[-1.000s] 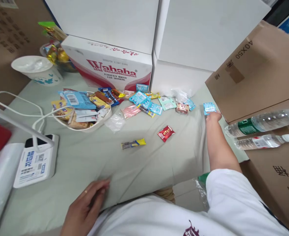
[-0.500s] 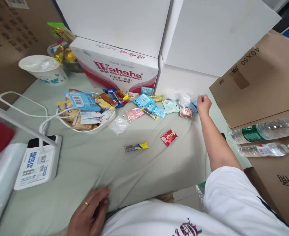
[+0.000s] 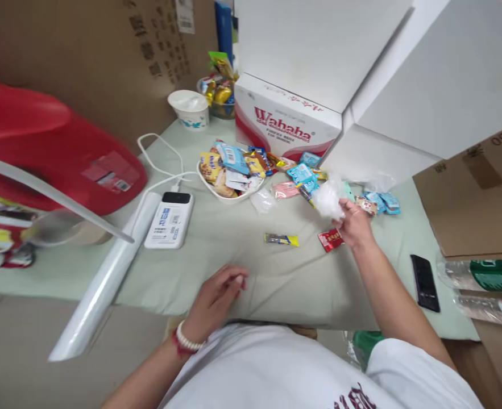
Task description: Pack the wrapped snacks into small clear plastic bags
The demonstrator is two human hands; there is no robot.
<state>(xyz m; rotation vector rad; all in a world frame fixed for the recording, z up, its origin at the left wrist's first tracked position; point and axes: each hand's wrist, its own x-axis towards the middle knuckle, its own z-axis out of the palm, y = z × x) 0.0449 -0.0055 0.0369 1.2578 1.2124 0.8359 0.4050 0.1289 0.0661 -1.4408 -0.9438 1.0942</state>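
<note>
My right hand [image 3: 355, 224] pinches a crumpled clear plastic bag [image 3: 330, 199], lifted over the snack packets. Just below that hand lies a red snack packet [image 3: 331, 240], partly hidden by my fingers. A yellow-and-dark snack stick [image 3: 281, 239] rests to its left. My left hand [image 3: 220, 292] hovers or rests near the table's front edge, loosely open, with nothing visible in it. Behind the bag are blue snack packets [image 3: 302, 174] and a pink packet [image 3: 285, 190]. More blue packets [image 3: 389, 203] lie right of my right hand, beside a brown-and-cream packet [image 3: 368, 205].
A white bowl [image 3: 229, 199] full of snacks stands left of centre, with another small clear plastic bag [image 3: 263, 200] beside it. A power bank [image 3: 169, 220] with cables, a plastic roll [image 3: 106, 281] and a red container [image 3: 54, 142] occupy the left. A phone [image 3: 424, 283] lies right. Boxes [image 3: 289, 119] line the back.
My right hand has moved left and toward me from the far right, bringing up the plastic bag. My left hand has moved forward over the table. The view has turned left.
</note>
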